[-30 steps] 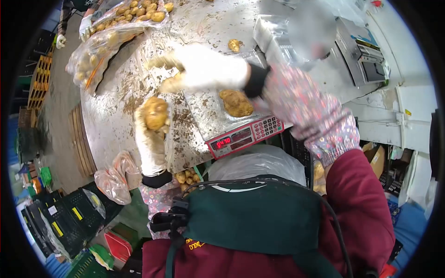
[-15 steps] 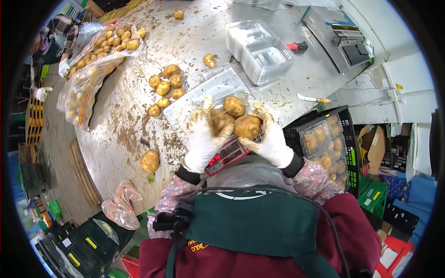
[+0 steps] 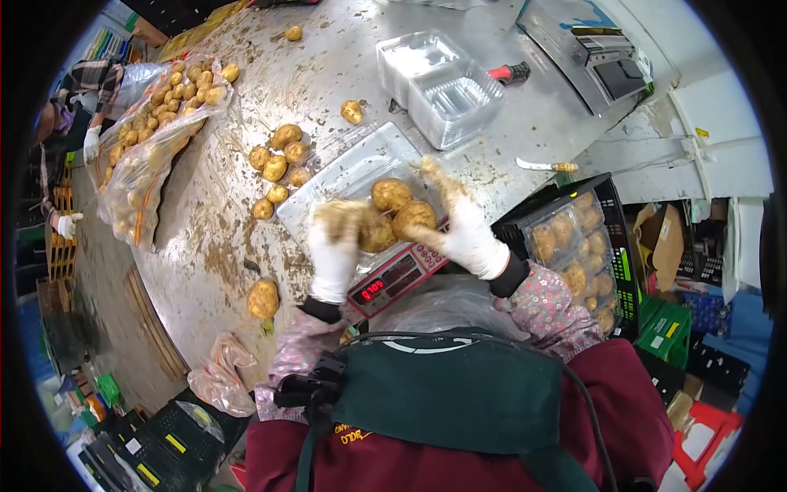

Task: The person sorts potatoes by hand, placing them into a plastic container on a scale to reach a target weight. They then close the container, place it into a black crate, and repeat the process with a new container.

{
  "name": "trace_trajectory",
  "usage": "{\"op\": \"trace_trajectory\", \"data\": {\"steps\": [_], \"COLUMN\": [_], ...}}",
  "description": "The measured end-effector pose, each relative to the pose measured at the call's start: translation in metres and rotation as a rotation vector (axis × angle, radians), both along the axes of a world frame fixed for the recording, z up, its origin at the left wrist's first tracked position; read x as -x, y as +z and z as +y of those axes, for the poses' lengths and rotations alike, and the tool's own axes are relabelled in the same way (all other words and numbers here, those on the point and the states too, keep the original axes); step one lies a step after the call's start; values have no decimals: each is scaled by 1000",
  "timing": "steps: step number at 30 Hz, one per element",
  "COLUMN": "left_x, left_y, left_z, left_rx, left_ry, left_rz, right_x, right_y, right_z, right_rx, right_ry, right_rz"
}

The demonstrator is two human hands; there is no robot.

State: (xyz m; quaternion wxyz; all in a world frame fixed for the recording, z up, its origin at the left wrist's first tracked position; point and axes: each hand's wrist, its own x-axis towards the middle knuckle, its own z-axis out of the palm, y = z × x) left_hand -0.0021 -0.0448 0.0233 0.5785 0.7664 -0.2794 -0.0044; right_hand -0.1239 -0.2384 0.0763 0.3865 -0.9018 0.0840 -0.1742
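Note:
Three large potatoes (image 3: 392,194) lie together in a clear plastic tray over a red scale (image 3: 385,283) with lit digits. My left hand (image 3: 334,246), in a soiled white glove, is at their left side, its fingers smeared by motion. On the right, my right hand (image 3: 469,234) has its fingers spread, and its thumb is beside the nearest right potato (image 3: 414,220). The tray's clear lid (image 3: 328,184) lies flat behind them. Several smaller potatoes (image 3: 275,167) sit left of the lid, and one larger potato (image 3: 263,298) lies nearer the front.
Stacked clear containers (image 3: 451,102), a red-handled tool (image 3: 510,73) and a knife (image 3: 545,166) lie on the metal table. A black crate (image 3: 620,271) of packed potatoes stands at right. At left, a co-worker's gloved hand (image 3: 92,143) is near a potato bag (image 3: 156,156).
My hands have moved apart around the large potatoes, with the right fingers now lifted and spread. More of the scale shows, and its digits differ. The whole view has shifted slightly.

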Motion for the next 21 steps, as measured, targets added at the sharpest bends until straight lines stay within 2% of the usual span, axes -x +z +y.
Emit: {"op": "trace_trajectory", "data": {"steps": [1, 2, 3, 4, 5, 6, 8, 9, 10, 11, 12, 14, 16, 17, 19, 20, 21], "left_x": [-9, -30, -50, -59, -82, -132, -178, -174, -171, -168, -153, -119, -70, -52, -29, -19, -6], "left_y": [32, 36, 56, 95, 99, 56, 43, 41, 41, 40, 42, 52, 75, 70, 50, 40, 34], "left_z": [7, 32, 57, 76, 116, 201, 327, 347, 359, 368, 352, 290, 177, 137, 77, 54, 34], "left_rx": [65, 23, 99, 57, 42, 395, 495, 486, 348, 205, 84, -222, -349, -240, -319, -402, -594], "left_ry": [44, 161, 246, 570, 652, 513, 684, 696, 858, 1013, 905, 702, 498, 233, -43, -105, -56], "left_rz": [216, 202, 239, 424, 235, 78, 46, 45, -34, -110, -205, -155, 34, 35, -254, -331, -367], "right_x": [-2, -3, -4, -4, -7, -8, -2, -2, -2, 2, 4, 0, -6, -10, -20, -23, -26], "right_y": [6, 15, 16, 16, 11, 7, 6, 1, -8, -9, -9, -4, -1, -7, -4, -2, 5], "right_z": [-4, -6, -12, -21, -29, -38, -56, -62, -69, -78, -84, -81, -71, -67, -54, -45, -37], "right_rx": [-73, -217, -244, -274, -236, -200, -81, -225, -221, -173, -122, -41, 74, 59, 61, 61, 47], "right_ry": [-48, -94, -135, -177, -225, -273, -340, -327, -382, -421, -459, -433, -282, -278, -254, -246, -238], "right_rz": [-16, -93, -109, -124, -219, -312, -204, -240, -324, -284, -242, -283, -213, -182, -194, -201, -202]}}
